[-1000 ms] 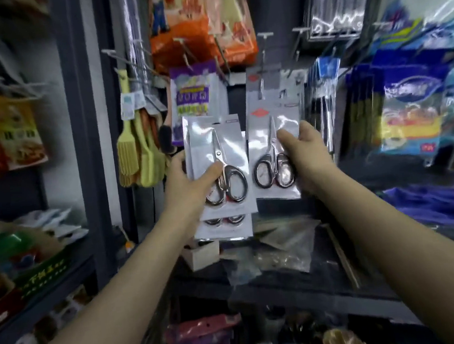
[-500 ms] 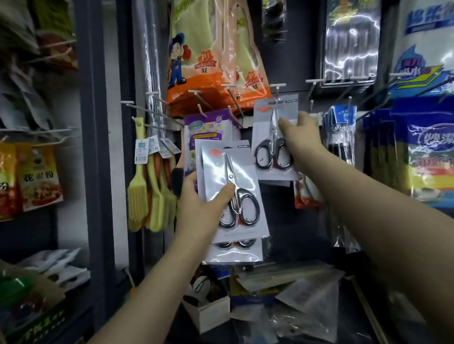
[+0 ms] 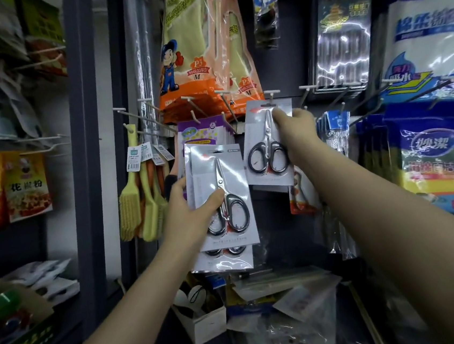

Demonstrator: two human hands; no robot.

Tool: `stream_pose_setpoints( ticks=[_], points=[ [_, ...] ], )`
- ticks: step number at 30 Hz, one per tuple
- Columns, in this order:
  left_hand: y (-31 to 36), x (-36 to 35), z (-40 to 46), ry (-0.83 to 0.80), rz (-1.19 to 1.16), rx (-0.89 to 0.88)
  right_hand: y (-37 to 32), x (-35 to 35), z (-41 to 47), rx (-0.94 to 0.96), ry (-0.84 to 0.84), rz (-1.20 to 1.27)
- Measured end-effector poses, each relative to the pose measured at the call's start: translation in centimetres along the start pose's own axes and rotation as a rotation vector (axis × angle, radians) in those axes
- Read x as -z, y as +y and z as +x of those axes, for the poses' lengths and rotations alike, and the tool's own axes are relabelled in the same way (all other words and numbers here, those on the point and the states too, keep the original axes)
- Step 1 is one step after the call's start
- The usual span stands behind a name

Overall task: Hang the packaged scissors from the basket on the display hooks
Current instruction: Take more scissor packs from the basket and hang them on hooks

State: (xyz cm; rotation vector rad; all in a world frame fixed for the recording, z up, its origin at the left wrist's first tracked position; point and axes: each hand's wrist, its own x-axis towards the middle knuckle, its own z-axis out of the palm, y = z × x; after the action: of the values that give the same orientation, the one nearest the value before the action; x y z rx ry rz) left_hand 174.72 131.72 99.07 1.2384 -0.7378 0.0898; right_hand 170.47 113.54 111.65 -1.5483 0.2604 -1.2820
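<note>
My right hand (image 3: 297,133) grips one scissors pack (image 3: 265,151), a white card with black-handled scissors, held up with its top slot right at the white-tipped display hook (image 3: 271,94). Whether the hook passes through the slot I cannot tell. My left hand (image 3: 194,214) holds a stack of scissors packs (image 3: 223,197) lower and to the left, thumb across the front card, with further cards fanned out behind and below. The basket is not in view.
Rubber-glove packs (image 3: 201,48) hang above the hooks. Bare hooks (image 3: 127,112) jut out at left, scrub brushes (image 3: 139,198) hang beside the grey upright post (image 3: 87,158). Cloth packs (image 3: 434,155) hang at right. A cluttered shelf with a small box (image 3: 205,322) lies below.
My right hand has lifted its scissors pack up to the hook. The view has tilted upward, and my left hand has stayed low with the stack.
</note>
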Motion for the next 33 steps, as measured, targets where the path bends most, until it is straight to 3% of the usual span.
stream_pose_setpoints(
  ticks=[4, 14, 19, 27, 33],
  points=[
    [-0.2, 0.2, 0.1, -0.005, 0.013, 0.003, -0.6, 0.2, 1.1, -0.163, 0.03, 0.099],
    [-1.0, 0.3, -0.3, 0.017, 0.007, 0.032, -2.0, -0.5, 1.9, -0.162, 0.002, 0.122],
    [-1.6, 0.3, -0.4, 0.017, 0.045, 0.039, -1.6, 0.0, 1.8, -0.259, -0.082, 0.187],
    [-2.9, 0.4, -0.6, 0.029, 0.014, 0.096, 1.2, -0.2, 3.5, -0.044, 0.02, -0.48],
    [-3.5, 1.0, -0.5, 0.067, -0.014, 0.122, 3.8, -1.6, 3.1, -0.032, 0.136, -0.506]
  ],
)
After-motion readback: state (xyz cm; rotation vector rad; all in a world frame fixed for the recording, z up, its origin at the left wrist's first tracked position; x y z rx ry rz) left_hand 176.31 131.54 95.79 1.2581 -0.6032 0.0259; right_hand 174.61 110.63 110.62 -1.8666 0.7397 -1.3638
